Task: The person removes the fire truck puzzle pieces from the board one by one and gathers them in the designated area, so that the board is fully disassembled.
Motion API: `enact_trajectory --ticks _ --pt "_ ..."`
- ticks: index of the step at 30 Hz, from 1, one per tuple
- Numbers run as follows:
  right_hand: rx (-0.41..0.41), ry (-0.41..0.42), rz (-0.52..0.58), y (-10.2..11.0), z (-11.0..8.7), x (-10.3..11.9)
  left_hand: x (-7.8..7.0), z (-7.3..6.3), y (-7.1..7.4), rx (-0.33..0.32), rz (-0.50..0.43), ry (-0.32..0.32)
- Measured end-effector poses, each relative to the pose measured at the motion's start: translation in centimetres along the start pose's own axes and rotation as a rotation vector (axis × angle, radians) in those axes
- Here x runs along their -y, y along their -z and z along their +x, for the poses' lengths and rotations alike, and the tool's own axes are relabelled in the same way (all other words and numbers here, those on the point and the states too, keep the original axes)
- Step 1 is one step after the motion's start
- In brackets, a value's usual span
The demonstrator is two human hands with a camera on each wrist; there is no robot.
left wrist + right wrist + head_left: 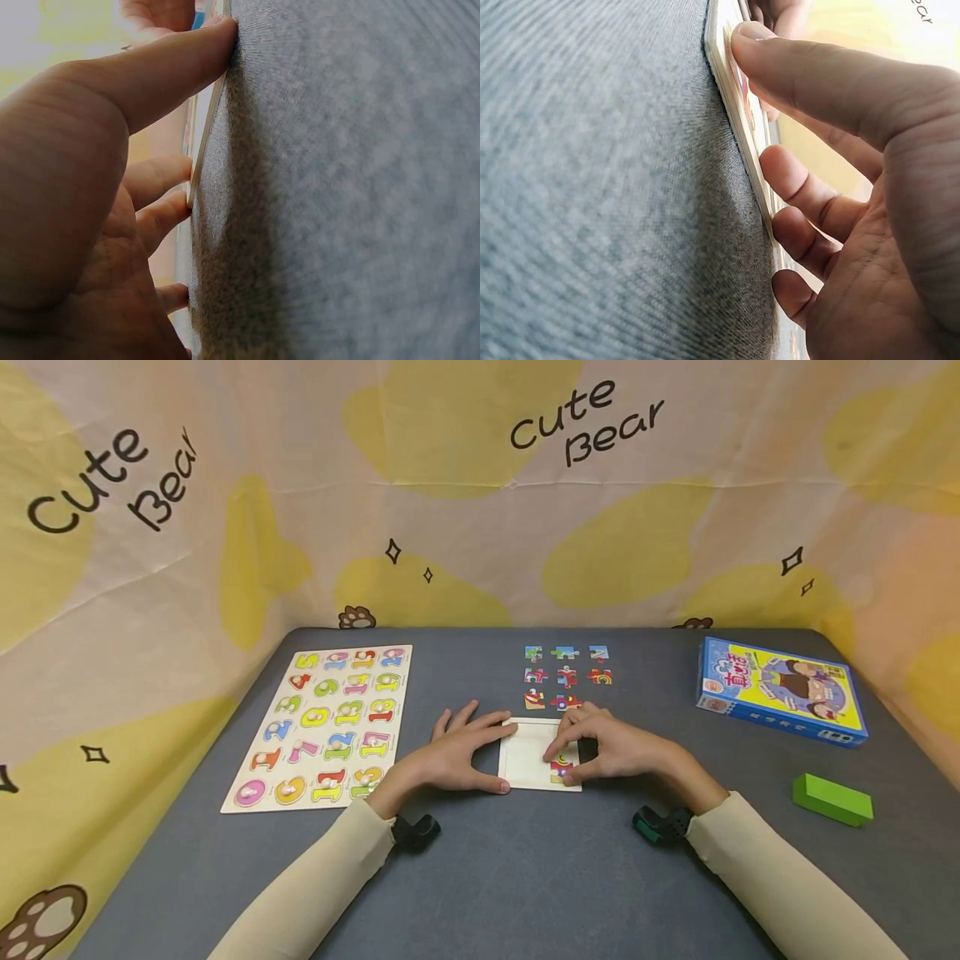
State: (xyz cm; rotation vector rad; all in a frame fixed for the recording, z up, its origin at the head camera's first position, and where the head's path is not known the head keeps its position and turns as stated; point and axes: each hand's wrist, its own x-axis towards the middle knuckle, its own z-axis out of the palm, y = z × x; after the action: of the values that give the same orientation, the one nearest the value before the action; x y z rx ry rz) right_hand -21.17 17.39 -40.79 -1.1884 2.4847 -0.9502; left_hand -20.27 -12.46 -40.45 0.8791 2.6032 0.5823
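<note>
A small square white puzzle tray (528,756) lies flat on the table. My left hand (457,753) steadies its left side, fingers spread, with the thumb at the near corner and the index finger on the far edge. In the tray's near right corner sits a colourful jigsaw piece (561,768), red, yellow and purple. My right hand (607,745) pinches this piece between thumb and index finger, its other fingers curled above. From the right wrist view, the right thumb (754,49) is pressed down at the tray's rim (742,135). Fingers partly cover the piece.
Several loose jigsaw pieces (566,676) lie in rows beyond the tray. To the left is a number board (341,681) with coloured numerals. A blue and yellow box (783,689) and a green block (832,799) stand to the right. A printed cloth (465,518) hangs behind the table.
</note>
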Motion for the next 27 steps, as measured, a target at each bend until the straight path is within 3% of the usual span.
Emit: enact_trajectory --ticks 27 --pt "0.016 -0.013 0.009 0.23 -0.14 0.31 0.0 0.07 -0.12 0.005 -0.003 0.011"
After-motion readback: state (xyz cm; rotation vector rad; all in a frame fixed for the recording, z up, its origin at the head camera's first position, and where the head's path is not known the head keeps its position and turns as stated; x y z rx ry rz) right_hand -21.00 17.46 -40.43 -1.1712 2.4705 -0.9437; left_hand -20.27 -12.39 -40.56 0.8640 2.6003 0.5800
